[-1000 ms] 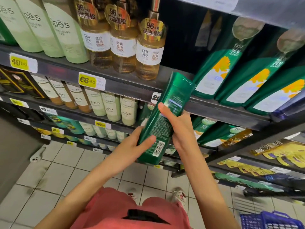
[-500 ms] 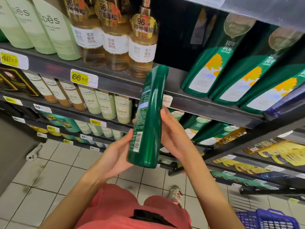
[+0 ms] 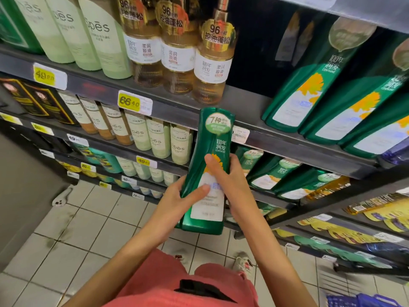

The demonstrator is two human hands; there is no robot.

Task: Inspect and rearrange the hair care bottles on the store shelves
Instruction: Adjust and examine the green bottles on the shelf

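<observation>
I hold a tall green shampoo bottle [image 3: 213, 138] upright in front of the shelves, its front label with a yellow flower facing me. My left hand [image 3: 177, 198] grips its lower left side, thumb across the white label. My right hand [image 3: 228, 180] wraps the right side, thumb lying over the flower. Matching green bottles [image 3: 307, 94] stand on the upper shelf [image 3: 177, 109] to the right. More green bottles [image 3: 272, 171] sit on the shelf below, behind my right wrist.
Amber pump bottles [image 3: 177, 52] and pale green Spes bottles [image 3: 99, 36] fill the upper shelf's left part. A gap lies between the amber and green bottles. Yellow price tags [image 3: 129, 101] line the shelf edges. A blue basket [image 3: 363, 301] sits at bottom right on the tiled floor.
The bottle has turned in my hands from its barcode side to its front label and now stands upright. Both thumbs have come round onto the front.
</observation>
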